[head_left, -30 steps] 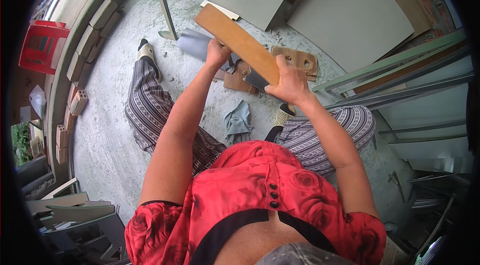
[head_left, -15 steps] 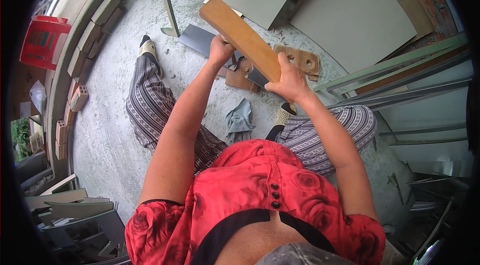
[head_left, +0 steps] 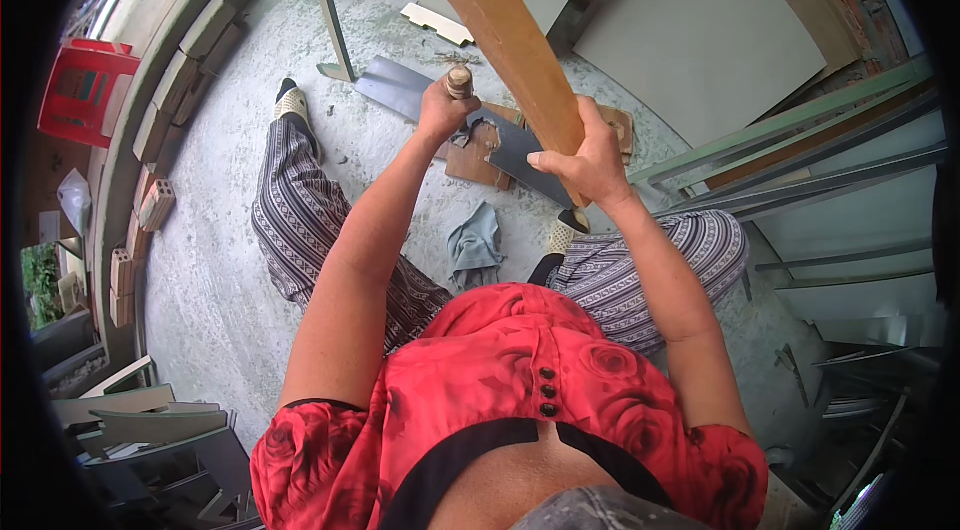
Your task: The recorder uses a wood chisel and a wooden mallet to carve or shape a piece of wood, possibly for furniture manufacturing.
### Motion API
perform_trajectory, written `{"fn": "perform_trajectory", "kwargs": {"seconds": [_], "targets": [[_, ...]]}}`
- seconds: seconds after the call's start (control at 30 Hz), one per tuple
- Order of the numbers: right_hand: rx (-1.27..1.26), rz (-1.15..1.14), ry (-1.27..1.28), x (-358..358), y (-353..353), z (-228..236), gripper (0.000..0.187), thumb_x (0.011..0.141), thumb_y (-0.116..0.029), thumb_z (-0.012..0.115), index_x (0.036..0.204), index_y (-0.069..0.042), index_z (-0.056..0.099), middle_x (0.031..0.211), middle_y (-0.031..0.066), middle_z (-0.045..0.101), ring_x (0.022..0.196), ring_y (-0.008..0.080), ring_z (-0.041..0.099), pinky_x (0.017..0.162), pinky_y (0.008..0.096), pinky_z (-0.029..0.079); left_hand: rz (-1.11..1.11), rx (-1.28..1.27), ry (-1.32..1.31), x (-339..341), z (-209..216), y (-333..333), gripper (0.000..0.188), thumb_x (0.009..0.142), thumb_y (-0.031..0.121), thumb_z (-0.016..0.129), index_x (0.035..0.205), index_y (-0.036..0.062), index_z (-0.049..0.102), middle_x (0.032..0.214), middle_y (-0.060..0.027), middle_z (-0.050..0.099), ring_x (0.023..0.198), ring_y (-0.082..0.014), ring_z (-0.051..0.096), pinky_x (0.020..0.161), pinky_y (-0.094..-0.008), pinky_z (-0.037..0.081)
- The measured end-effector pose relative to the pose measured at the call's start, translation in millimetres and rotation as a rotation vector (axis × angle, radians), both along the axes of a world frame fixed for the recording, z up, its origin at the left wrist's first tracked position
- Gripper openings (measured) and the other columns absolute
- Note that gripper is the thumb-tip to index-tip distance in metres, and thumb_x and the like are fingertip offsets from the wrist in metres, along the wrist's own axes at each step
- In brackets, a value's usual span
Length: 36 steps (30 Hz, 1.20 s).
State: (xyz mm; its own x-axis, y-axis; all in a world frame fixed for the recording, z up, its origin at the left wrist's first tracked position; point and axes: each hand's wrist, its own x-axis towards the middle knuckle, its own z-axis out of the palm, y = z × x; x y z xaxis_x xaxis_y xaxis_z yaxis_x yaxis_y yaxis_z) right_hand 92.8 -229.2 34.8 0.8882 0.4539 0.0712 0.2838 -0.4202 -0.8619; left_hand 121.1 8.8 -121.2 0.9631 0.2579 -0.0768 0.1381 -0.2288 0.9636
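My right hand is wrapped round the lower end of a thick orange-brown wooden block, which rises tilted toward the upper left. Closed in my left hand is a tool with a round wooden handle, its end pointing up. The tool's working end is hidden below my fist. Under both hands lies a long dark grey panel strip with a ragged notch near its middle. Brown wooden boards with holes lie beneath the strip.
A blue-grey cloth lies on the floor between my legs. A white notched strip lies beyond my hands. Large grey panels and long bars stand at the right. Bricks line the left ledge, near a red plastic stool.
The wooden block has lifted up and away from my left hand, steeper than before. The tool's handle end and the white strip now show. My left hand has barely moved.
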Motion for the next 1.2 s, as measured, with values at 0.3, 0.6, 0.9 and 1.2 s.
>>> {"fn": "perform_trajectory", "kwargs": {"seconds": [0.3, 0.6, 0.9, 1.2], "targets": [[0.125, 0.029, -0.442, -11.9, 5.9, 24.8, 0.070, 0.060, -0.024, 0.079, 0.116, -0.002, 0.043, 0.097, 0.0149, 0.058, 0.089, 0.0272, 0.059, 0.079, 0.0364, 0.047, 0.025, 0.038, 0.033, 1.2, -1.0, -1.3, 0.026, 0.062, 0.014, 0.072, 0.082, 0.0037, 0.058, 0.072, -0.0047, 0.063, 0.066, -0.0156, 0.056, 0.069, -0.0323, 0.048], [-0.066, 0.067, -0.019, -4.4, 1.2, 7.9, 0.068, 0.059, -0.027, 0.080, 0.115, -0.001, 0.050, 0.098, 0.0153, 0.063, 0.086, 0.0271, 0.063, 0.078, 0.0357, 0.049, 0.003, -0.069, -0.057, 7.7, -15.1, -1.5, 0.029, 0.062, 0.014, 0.071, 0.087, 0.0040, 0.060, 0.074, -0.0056, 0.063, 0.068, -0.0177, 0.057, 0.072, -0.0331, 0.048], [-0.479, 0.064, -0.011, -4.7, -0.7, -1.0, 0.074, 0.058, -0.027, 0.080, 0.116, -0.001, 0.043, 0.094, 0.0198, 0.062, 0.088, 0.0323, 0.063, 0.077, 0.0390, 0.049, -0.006, -0.039, 0.011, 6.8, 5.4, -6.0, 0.027, 0.064, 0.010, 0.071, 0.088, 0.0038, 0.061, 0.075, -0.0039, 0.064, 0.069, -0.0151, 0.057, 0.072, -0.0327, 0.049], [0.150, 0.059, -0.308, -10.2, 8.7, 44.7, 0.071, 0.061, -0.024, 0.080, 0.120, -0.004, 0.045, 0.104, 0.0153, 0.061, 0.090, 0.0263, 0.063, 0.078, 0.0372, 0.050, 0.001, -0.038, 0.036, 6.4, -0.1, -4.7, 0.024, 0.063, 0.007, 0.070, 0.084, 0.0047, 0.059, 0.072, 0.0002, 0.060, 0.067, -0.0111, 0.053, 0.068, -0.0292, 0.047]]}}
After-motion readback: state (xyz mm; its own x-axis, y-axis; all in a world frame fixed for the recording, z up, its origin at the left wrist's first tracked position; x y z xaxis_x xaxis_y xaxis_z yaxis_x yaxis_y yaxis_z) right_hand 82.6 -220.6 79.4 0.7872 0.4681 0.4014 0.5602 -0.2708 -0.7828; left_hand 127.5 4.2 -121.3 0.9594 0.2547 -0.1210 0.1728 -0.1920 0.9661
